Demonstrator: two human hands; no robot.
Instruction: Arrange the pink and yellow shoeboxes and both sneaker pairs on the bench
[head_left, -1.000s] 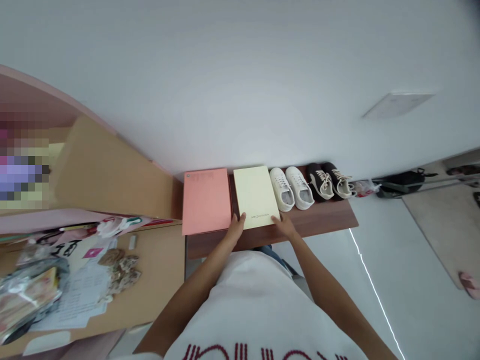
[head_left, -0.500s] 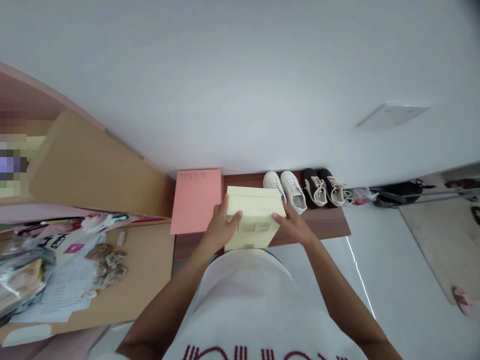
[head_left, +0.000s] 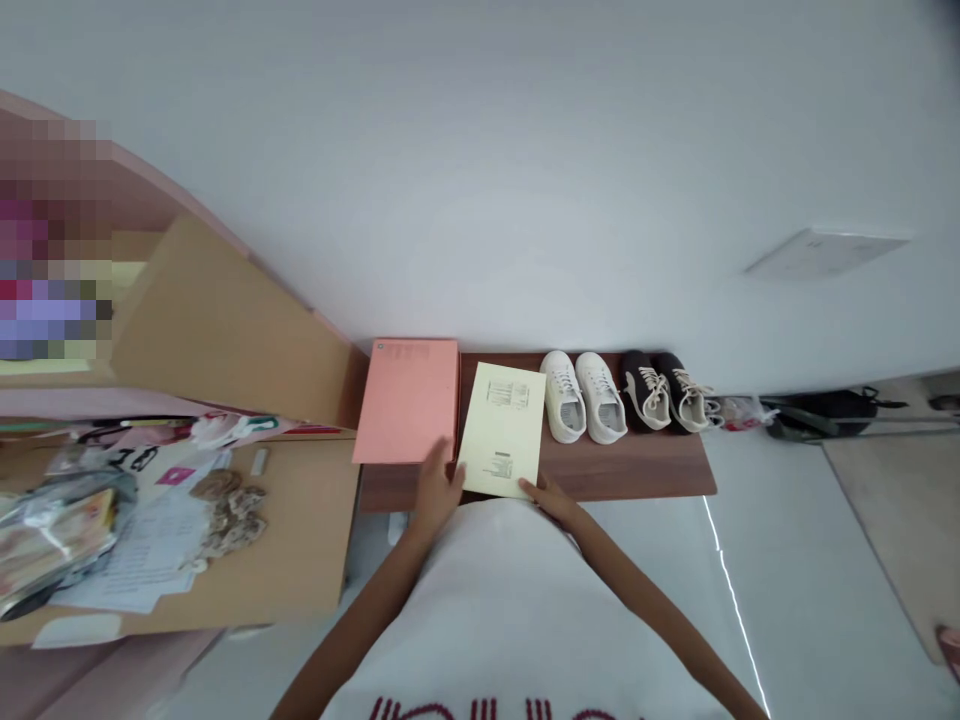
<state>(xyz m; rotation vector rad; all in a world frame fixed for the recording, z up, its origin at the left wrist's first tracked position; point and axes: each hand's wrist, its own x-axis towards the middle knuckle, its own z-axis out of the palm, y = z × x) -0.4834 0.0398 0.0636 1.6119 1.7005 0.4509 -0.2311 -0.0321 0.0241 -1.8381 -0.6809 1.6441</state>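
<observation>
Pale yellow box (head_left: pixel 501 425); printed side showing (dark text); askew; over brown bench (head_left: pixel 637 468)

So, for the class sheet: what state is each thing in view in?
Pink box: looks closed, lying flat
Yellow box: printed face showing
Right hand: thumb on the yellow box
Left hand: at its opposite edge, grip unclear
White shoes: upright, laced
Black shoes: upright, laced
Papers: partly covered

A plain white top (head_left: pixel 510 590) covers the torso, rounded at its far edge. Dark red lettering (head_left: pixel 480 709), in upright strokes and arches, crosses its near part, cut off below. Forearms (head_left: pixel 375 610) and hands (head_left: pixel 437 492) are bare.
</observation>
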